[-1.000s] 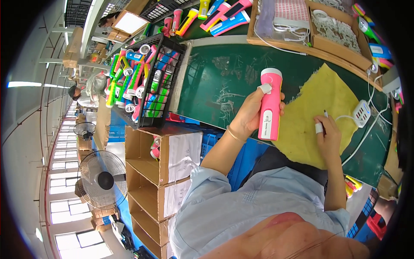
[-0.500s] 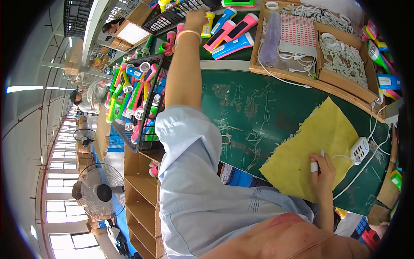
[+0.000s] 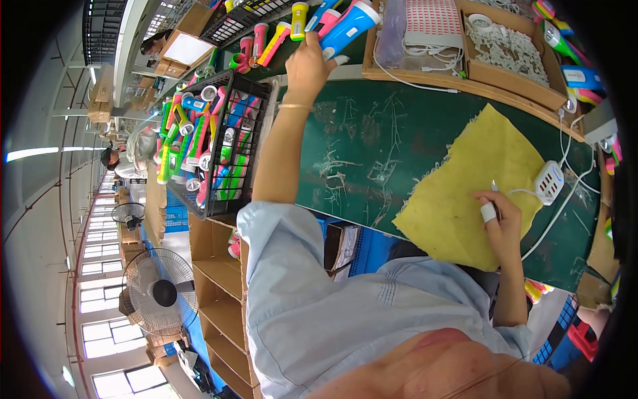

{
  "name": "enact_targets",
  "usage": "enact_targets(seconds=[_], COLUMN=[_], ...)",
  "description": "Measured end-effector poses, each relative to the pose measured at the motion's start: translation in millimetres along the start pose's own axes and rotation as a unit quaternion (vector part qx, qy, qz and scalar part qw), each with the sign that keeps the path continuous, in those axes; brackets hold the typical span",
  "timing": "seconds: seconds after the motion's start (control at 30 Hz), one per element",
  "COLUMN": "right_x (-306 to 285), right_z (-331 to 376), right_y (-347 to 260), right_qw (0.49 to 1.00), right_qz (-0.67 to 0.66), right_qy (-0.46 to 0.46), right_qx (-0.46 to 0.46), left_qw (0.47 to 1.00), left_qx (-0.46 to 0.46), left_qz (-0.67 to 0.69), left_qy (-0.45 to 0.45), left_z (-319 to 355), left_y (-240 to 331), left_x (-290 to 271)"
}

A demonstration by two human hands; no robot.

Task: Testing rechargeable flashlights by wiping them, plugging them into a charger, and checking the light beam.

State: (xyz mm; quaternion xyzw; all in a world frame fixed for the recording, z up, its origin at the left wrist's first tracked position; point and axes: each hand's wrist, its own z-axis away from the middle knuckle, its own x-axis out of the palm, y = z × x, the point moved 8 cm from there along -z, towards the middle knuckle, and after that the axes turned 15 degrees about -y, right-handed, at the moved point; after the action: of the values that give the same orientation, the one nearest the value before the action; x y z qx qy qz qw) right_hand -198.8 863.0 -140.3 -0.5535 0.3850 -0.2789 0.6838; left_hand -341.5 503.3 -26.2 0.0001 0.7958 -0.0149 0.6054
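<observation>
My left hand (image 3: 307, 70) reaches to the far side of the green table. Its fingers and white-taped thumb close around the near end of a blue flashlight (image 3: 349, 30), which is tilted. Beside it lie a yellow flashlight (image 3: 299, 21) and pink ones partly cut off by the frame edge. My right hand (image 3: 503, 219), one finger wrapped in white tape, is closed over a yellow cloth (image 3: 458, 193). From its fingers a small pale tip sticks up, and a white cable (image 3: 525, 192) runs from them to a white multi-port USB charger (image 3: 549, 183).
A black basket (image 3: 211, 193) full of colourful flashlights stands at the left. Cables and a sheet with red marks fill a wooden tray (image 3: 412, 78) at the back, beside a cardboard box (image 3: 518, 93) of small white parts. Cardboard shelves (image 3: 222, 279) and a fan (image 3: 163, 292) are farther left.
My left hand has come back from the far flashlights and closed on the blue one, which has turned steeper. My right hand stays on the cloth. The whole view has shifted.
</observation>
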Motion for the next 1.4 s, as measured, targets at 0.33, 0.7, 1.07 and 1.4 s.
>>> enact_targets(seconds=[0.33, 0.7, 1.07, 1.4], right_x=[-35.2, -30.3, -16.1, -8.6], right_z=[3.0, 32.8, 39.6, 64.2], right_y=[-97.8, -101.8, -68.4, -9.3], right_qw=[0.948, 0.935, 0.990, 0.987], right_qz=[0.011, 0.145, 0.124, -0.158], right_qy=[0.088, 0.074, -0.057, -0.006], right_qx=[-0.306, -0.314, -0.030, 0.002], left_qw=[0.954, 0.922, 0.517, 0.262], left_qx=[0.227, 0.186, 0.184, -0.060], left_qz=[0.193, 0.338, 0.722, 0.906], left_qy=[0.039, -0.014, -0.422, -0.328], left_z=[149.7, 199.4, 243.7, 204.4], left_y=[172.5, 205.9, 264.2, 275.6], left_x=[-73.5, -54.7, 20.9, 32.9])
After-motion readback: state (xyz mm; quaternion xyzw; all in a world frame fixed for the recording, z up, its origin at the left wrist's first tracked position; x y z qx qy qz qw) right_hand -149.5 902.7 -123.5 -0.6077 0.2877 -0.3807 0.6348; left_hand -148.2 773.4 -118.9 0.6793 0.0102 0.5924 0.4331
